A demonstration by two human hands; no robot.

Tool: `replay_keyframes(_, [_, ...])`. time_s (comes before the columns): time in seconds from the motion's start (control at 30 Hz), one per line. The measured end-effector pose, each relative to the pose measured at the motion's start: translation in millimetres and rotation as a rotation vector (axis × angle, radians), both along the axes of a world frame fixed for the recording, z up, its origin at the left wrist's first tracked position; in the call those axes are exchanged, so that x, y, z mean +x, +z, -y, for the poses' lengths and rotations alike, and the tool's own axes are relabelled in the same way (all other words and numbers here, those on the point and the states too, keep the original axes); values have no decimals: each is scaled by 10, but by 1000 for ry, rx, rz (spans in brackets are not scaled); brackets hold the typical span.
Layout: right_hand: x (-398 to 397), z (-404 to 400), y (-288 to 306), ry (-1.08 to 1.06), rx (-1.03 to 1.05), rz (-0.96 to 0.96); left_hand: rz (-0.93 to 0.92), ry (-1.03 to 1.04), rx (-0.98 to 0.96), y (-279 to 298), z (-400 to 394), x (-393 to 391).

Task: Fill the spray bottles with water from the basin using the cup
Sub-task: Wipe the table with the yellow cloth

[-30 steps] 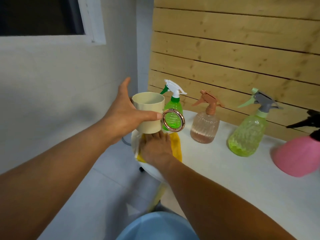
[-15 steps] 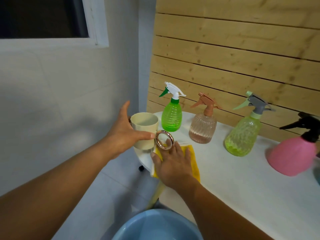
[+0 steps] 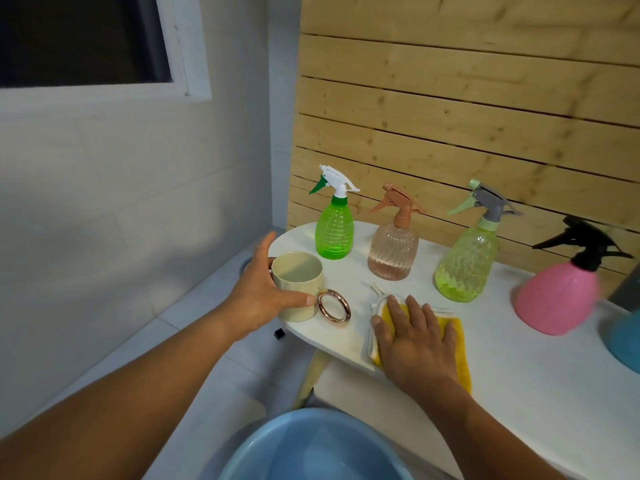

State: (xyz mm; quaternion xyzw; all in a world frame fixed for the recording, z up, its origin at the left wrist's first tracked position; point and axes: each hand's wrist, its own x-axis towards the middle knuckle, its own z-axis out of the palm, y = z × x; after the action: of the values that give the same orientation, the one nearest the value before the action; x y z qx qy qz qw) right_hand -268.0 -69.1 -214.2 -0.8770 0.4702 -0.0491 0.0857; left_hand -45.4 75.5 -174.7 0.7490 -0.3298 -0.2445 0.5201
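Cup (image 3: 297, 285) first — cream, with a coppery ring handle (image 3: 334, 308) — it stands upright on the left end of the white table (image 3: 519, 393), and I take it as my marker for everything else. My left hand (image 3: 263, 296) wraps its left side: thumb stretched across the front wall toward the ring, the other fingers gone behind the cup where I cannot see them. My left forearm runs in long from the lower left corner.

Right of the cup, past the ring, my right hand (image 3: 414, 336) lies flat, palm down, fingers straight and slightly spread, pressing on a yellow cloth (image 3: 453, 348) with a white edge. It grips nothing. Much of the cloth is under my palm.

Behind the cup stands the green bottle (image 3: 334, 233) with a white sprayer; further right along the wooden slat wall (image 3: 467, 98) come the peach bottle (image 3: 393, 254), the yellow-green bottle (image 3: 465, 266) and the pink bottle (image 3: 557, 299) with a black sprayer. The peach bottle shows liquid low down — the levels in the others I cannot read.

Below the cup, at the bottom edge, the blue basin (image 3: 311, 448) is cut off, only its far rim showing. Far right of the cup a blue shape (image 3: 623, 341) is cropped by the frame; I cannot tell what it is.
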Motion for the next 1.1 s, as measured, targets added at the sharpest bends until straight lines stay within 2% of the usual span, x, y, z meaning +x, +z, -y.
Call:
replay_keyframes(0.57, [2,-25,23,-27,34,15,129,11,1,46,-20,-150])
replay_keyframes(0.7, [21,-39,40,-14,47,12,392,120,-137,238,2,-491])
replay_keyframes(0.77, [-30,-17,45,-14,53,16,628,72,-236,322,105,-698])
replay_keyframes(0.83, [-121,15,44,-22,60,22,806,-73,-259,351,280,-888])
replay_keyframes(0.97, [-391,93,42,-46,69,34,802,-414,-36,160,646,-1217])
replay_keyframes(1.1, [-836,263,44,-92,51,18,779,-551,346,-213,909,-1334])
